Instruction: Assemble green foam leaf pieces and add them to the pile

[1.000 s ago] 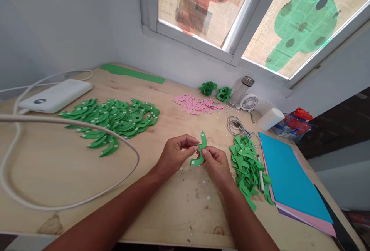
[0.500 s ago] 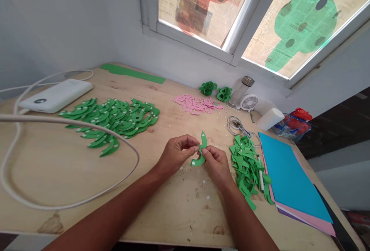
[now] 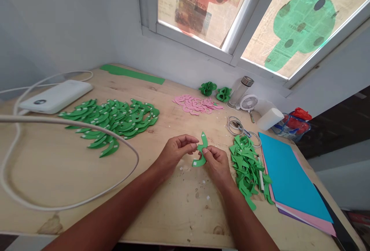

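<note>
A curved green paper cutout [image 3: 204, 141] with small white squares near its two ends is pinched between the thumb and fingers of my right hand [image 3: 217, 163]. My left hand [image 3: 177, 151] is beside the cutout's left edge, at its short middle point. Its thumb and fingertips are closed together, and whatever they hold is too small to make out. To the right of my right hand lies a heap of green paper scraps [image 3: 244, 158] with a white pen [image 3: 260, 176] on it. Tiny white bits [image 3: 208, 197] are scattered on the wood below my hands.
Many similar green cutouts [image 3: 115, 118] spread over the left of the wooden table [image 3: 162, 212]. A white cable [image 3: 86, 206] loops in front of a power bank [image 3: 56, 96]. Pink cutouts [image 3: 193, 104], tape rolls [image 3: 235, 127], a small fan [image 3: 249, 102] and blue sheets [image 3: 291, 178] lie beyond and right.
My left fingertips have drawn slightly left, away from the green cutout's middle. The cutout has shifted a little to the right in my right hand.
</note>
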`<state>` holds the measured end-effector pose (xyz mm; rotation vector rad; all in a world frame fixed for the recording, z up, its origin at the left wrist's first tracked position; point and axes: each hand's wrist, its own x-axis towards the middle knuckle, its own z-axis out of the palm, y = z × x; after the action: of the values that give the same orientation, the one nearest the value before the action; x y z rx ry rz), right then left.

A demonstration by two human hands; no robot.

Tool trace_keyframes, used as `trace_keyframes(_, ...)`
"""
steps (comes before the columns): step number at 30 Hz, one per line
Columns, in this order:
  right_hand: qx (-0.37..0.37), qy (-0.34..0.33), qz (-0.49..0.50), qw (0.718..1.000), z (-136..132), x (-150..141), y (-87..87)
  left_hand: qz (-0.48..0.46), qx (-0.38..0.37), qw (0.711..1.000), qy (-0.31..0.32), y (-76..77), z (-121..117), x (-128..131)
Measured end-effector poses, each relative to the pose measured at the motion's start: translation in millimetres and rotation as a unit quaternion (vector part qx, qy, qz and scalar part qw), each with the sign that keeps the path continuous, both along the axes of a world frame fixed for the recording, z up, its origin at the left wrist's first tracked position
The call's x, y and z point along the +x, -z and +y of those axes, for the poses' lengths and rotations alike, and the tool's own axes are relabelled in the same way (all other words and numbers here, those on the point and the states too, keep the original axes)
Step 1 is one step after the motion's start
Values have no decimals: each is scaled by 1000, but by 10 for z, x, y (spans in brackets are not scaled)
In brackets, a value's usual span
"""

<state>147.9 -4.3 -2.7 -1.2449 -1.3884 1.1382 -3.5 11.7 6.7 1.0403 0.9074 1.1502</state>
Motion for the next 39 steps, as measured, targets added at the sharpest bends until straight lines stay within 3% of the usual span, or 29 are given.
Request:
trace_keyframes(6, 1, -9, -1, 1000, -5, -5, -2, -1, 7, 1000, 12, -26, -14, 19)
trace_keyframes(20, 6, -4, 5, 1000, 0, -8, -17, 46, 111, 992, 42, 19, -2, -7)
trace_keyframes(39, 16, -2, -6, 1000, 11, 3, 8, 61, 112, 991, 32, 29, -4, -1)
